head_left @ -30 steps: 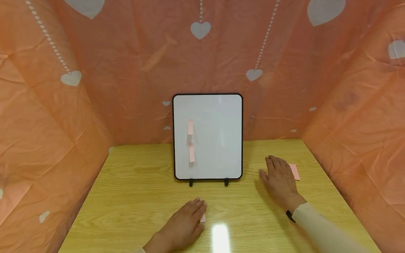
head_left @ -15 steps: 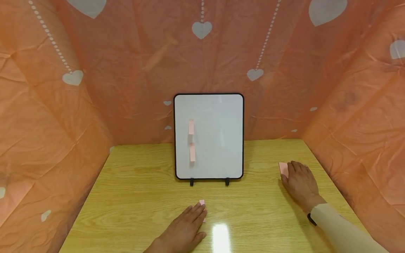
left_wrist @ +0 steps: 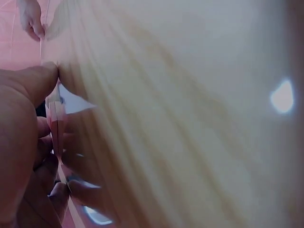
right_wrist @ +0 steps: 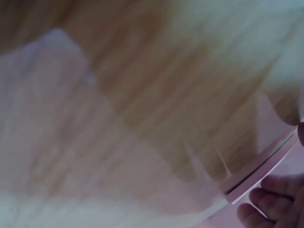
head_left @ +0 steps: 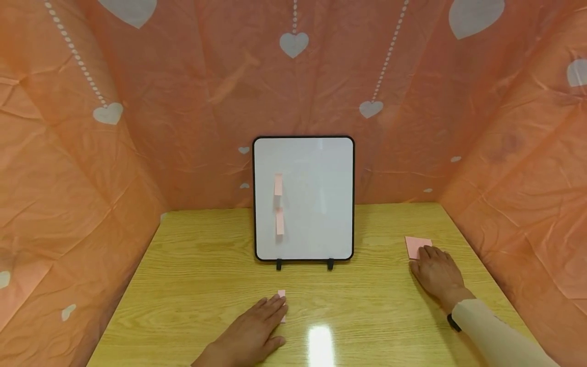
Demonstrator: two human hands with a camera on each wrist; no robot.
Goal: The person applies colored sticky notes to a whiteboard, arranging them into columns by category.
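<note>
In the head view my left hand [head_left: 251, 329] lies over a narrow pink sticky-note pad [head_left: 282, 293] on the table, its straight fingers covering most of the pad. The left wrist view shows that pad edge-on [left_wrist: 57, 126], beside the fingers and below the thumb. At the right, my right hand [head_left: 437, 272] has its fingertips on the near right part of a wider pink sticky-note pad [head_left: 414, 246]. Its thumb is at the near left corner. From the right wrist, the pad's edge [right_wrist: 261, 171] shows between thumb and fingers.
A black-framed whiteboard [head_left: 316, 204] stands upright on small black feet at the back middle of the wooden table [head_left: 206, 255]. Two narrow pink notes, an upper note [head_left: 278, 184] and a lower note [head_left: 279, 221], stick to its left side. Orange cloth [head_left: 202, 127] walls three sides.
My left hand has slid left together with the narrow pad. The right hand first moved right across the wider pad, then drew back towards me, uncovering more of it.
</note>
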